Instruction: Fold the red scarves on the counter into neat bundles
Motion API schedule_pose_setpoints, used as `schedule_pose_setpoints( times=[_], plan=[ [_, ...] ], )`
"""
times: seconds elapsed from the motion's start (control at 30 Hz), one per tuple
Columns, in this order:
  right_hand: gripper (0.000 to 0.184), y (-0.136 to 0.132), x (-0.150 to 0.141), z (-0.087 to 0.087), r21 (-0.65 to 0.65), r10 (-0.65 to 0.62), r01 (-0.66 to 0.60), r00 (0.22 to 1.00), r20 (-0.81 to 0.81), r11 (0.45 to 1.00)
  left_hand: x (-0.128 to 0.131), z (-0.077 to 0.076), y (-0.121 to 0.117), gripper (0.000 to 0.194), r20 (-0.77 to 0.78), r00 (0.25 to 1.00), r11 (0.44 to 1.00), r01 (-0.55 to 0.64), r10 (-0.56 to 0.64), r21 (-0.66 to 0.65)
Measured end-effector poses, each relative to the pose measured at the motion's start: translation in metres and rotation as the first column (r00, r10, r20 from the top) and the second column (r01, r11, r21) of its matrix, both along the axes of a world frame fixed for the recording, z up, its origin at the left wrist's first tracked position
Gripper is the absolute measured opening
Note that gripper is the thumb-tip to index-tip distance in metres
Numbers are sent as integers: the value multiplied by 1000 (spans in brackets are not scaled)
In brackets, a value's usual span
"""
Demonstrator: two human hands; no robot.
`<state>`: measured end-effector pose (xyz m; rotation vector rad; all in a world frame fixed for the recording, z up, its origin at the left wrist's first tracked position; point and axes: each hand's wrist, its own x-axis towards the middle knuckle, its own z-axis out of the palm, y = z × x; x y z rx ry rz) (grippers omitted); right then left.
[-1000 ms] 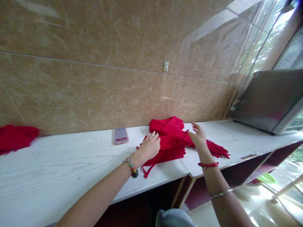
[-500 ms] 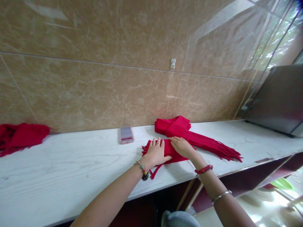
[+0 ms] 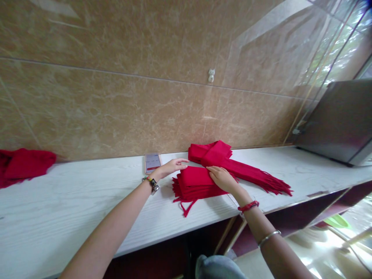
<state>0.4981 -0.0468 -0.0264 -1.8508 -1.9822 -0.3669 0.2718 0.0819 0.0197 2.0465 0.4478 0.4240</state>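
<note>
In front of me lies a folded red scarf (image 3: 197, 182), its fringe sticking out at the left and one strand dangling toward the counter's front. My right hand (image 3: 222, 178) rests flat on the scarf's right part, fingers stretched out. At the scarf's upper left corner is my left hand (image 3: 173, 167), open, thumb and fingers apart; whether it touches the cloth I cannot tell. Just behind, a second red scarf (image 3: 215, 153) lies against the wall, loosely folded, with one fringed end (image 3: 276, 184) trailing right.
A phone (image 3: 152, 162) lies by the wall, behind my left wrist. More bunched red cloth (image 3: 27, 164) sits at the far left of the white counter (image 3: 87, 209). A grey metal box-shaped thing (image 3: 340, 124) stands at the right end. Cabinets open below the front edge.
My left hand has lifted off the scarf and moved left and back to its upper corner, uncovering the folded layers. My right hand stays in place on the scarf.
</note>
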Motion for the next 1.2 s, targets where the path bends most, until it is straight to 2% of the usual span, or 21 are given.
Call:
schedule_pose_setpoints(
  times=[0.1,0.23,0.33,0.47,0.57,0.67,0.73,0.77,0.9,1.03,1.13,1.2],
  plan=[
    [36,-1,2,1,10,19,-18,999,-34,1000,1,-5,5,51,44,997,990,70,-65,-120],
    [35,-3,2,4,11,26,-26,998,-49,1000,-4,-6,8,61,-12,987,960,154,-162,-235],
    [36,-4,2,5,2,53,-53,998,-35,999,-6,-3,8,68,-21,989,965,136,-144,-225],
    [36,-6,1,5,-7,36,-36,999,-10,999,-5,-6,6,59,-53,992,984,102,-111,-148],
    [32,-12,-12,13,105,7,-8,1000,10,994,-8,-13,8,54,-43,995,988,86,-92,-130],
    [23,-21,-42,29,235,166,-175,984,58,956,-15,-20,11,60,15,992,961,128,-128,-246],
    [15,-26,-69,38,239,292,-307,951,97,921,-19,-24,12,69,50,987,925,160,-153,-344],
    [11,-29,-82,41,235,310,-330,943,118,914,-21,-25,13,72,71,987,914,160,-144,-372],
    [14,-34,-120,36,310,219,-276,954,207,910,-22,-29,11,70,150,988,919,95,-40,-382],
    [12,-35,-130,20,426,88,-186,967,240,885,-19,-34,11,67,183,983,931,56,12,-360],
    [10,-32,-133,11,479,47,-135,980,191,867,-17,-37,10,67,208,978,929,69,9,-363],
    [11,-29,-135,7,510,54,-99,993,103,854,-16,-38,8,67,223,975,928,81,2,-364]
  ],
)
